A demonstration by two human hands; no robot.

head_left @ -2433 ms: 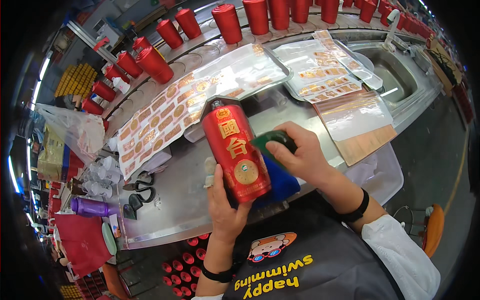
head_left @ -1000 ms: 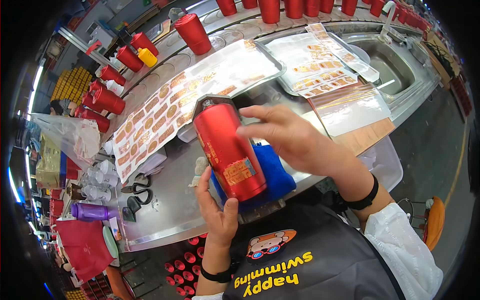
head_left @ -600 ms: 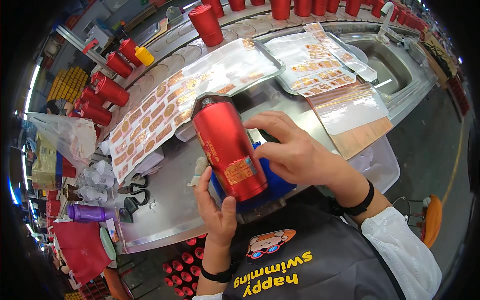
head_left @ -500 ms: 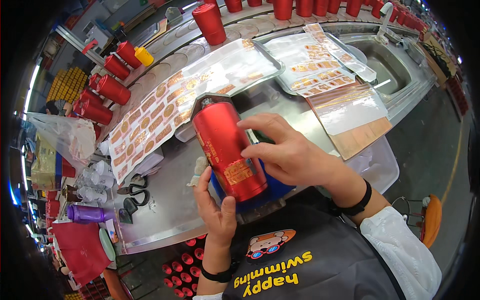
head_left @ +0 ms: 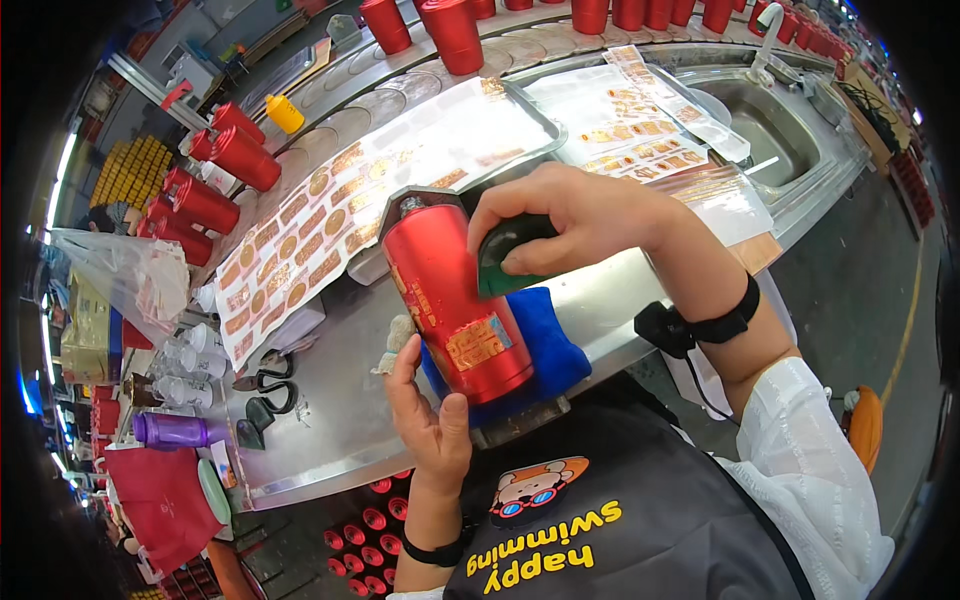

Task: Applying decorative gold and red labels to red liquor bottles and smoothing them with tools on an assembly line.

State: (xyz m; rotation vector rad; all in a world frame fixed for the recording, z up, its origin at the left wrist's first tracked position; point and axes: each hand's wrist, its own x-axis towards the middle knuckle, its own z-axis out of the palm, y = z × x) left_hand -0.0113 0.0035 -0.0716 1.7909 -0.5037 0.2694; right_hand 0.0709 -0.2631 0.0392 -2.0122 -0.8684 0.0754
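Observation:
A shiny red metal tumbler [head_left: 452, 290] lies tilted in front of me, its far end against a dark angular holder [head_left: 420, 199] and its near end over a blue cloth [head_left: 550, 345]. Gold decals mark its side, and one rectangular gold decal [head_left: 478, 343] sits near the lower end. My left hand [head_left: 435, 425] cups the tumbler's lower left side, fingertips against it. Some of its fingers are hidden. My right hand [head_left: 560, 220] grips a dark green, flat scraper [head_left: 515, 255] close to the tumbler's right side. Whether the scraper's edge touches the tumbler I cannot tell.
Sheets of gold decals [head_left: 320, 215] lie across the metal table, with another stack [head_left: 645, 140] by the sink [head_left: 770, 125]. Red tumblers [head_left: 455, 35] stand on the curved conveyor behind. Scissors [head_left: 265, 385], a purple bottle [head_left: 172, 429] and small clear containers [head_left: 190, 360] are at left.
My right hand has lifted off the decal area and moved up, now with the green scraper in it. My left hand stays put. Tumblers on the conveyor have shifted rightward.

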